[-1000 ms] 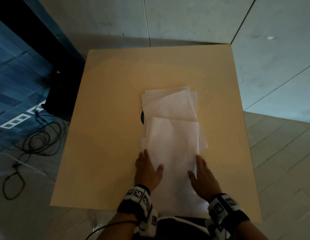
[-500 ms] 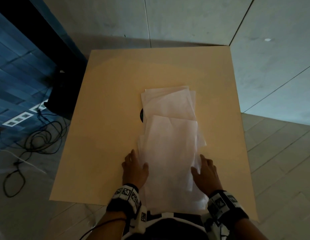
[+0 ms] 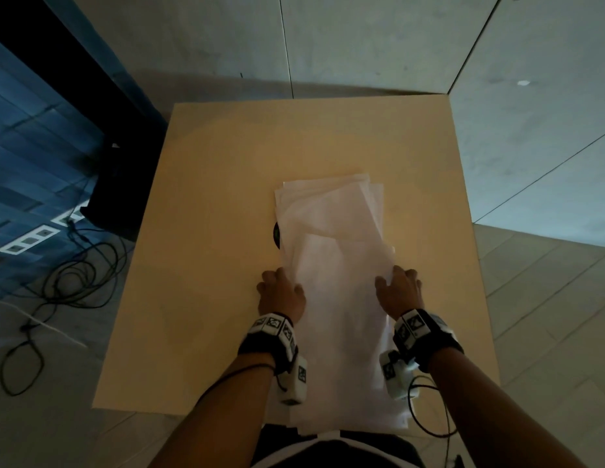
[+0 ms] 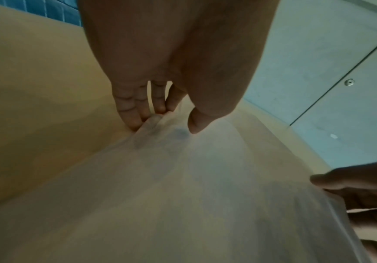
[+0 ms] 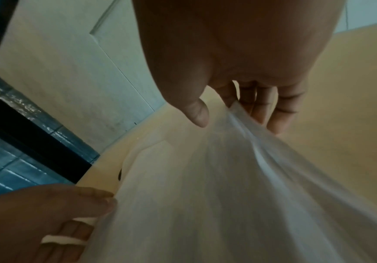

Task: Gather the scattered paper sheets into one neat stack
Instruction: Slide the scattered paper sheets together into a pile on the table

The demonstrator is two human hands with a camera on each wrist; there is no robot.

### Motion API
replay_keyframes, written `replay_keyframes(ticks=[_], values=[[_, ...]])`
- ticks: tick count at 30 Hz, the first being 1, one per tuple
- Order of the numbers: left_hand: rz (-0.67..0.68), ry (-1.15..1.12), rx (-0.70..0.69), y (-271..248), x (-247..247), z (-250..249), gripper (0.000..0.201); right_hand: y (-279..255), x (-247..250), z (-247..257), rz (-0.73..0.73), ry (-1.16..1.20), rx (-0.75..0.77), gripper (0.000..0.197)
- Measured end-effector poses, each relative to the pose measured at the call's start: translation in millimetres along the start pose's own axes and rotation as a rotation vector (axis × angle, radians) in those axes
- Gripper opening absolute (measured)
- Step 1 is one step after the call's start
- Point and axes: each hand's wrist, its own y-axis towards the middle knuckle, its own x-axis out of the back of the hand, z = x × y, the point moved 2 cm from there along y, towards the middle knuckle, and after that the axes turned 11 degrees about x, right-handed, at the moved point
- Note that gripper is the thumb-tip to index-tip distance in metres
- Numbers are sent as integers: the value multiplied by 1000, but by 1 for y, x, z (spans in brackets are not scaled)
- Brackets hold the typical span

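A loose pile of white paper sheets (image 3: pixel 338 265) lies lengthways down the middle of the tan table (image 3: pixel 210 231), with its near end hanging over the table's front edge. The far sheets are fanned out of line. My left hand (image 3: pixel 281 288) is at the pile's left edge. In the left wrist view, the left hand (image 4: pixel 165 124) has its fingers under the raised edge of the sheets (image 4: pixel 183 195) and its thumb on top. My right hand (image 3: pixel 399 287) is at the right edge. The right wrist view shows the sheets (image 5: pixel 228 178) bunched up between the thumb and fingers of the right hand (image 5: pixel 234 117).
A small black round thing (image 3: pixel 277 235) peeks out from under the pile's left edge. On the floor to the left are a black box (image 3: pixel 119 197) and tangled cables (image 3: pixel 58 282). A grey wall stands just behind the table.
Both hands have slid forward along the pile's sides. They lay flat on the near sheets before and now take hold of the two long edges, which are lifted.
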Motion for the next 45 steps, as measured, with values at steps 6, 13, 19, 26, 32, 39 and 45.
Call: replay_keyframes(ticks=[6, 13, 19, 26, 32, 39, 45], values=[[-35, 34, 22, 17, 13, -2, 54, 0, 8, -3, -79, 20, -62, 57], [-4, 31, -55, 13, 6, -19, 55, -2, -6, 0, -5, -11, 5, 44], [-29, 15, 22, 30, 19, -9, 55, 4, 11, -3, -92, 30, -79, 61], [56, 61, -69, 26, 12, -24, 64, 15, 1, 18, -41, 95, -62, 65], [3, 0, 8, 40, 32, -3, 59, 13, 17, -2, -99, 111, -117, 66], [35, 138, -196, 34, 13, -18, 67, -18, -1, -9, -9, 39, -7, 52], [79, 273, -242, 38, 19, -40, 65, -20, 0, -11, -66, 64, -40, 63]])
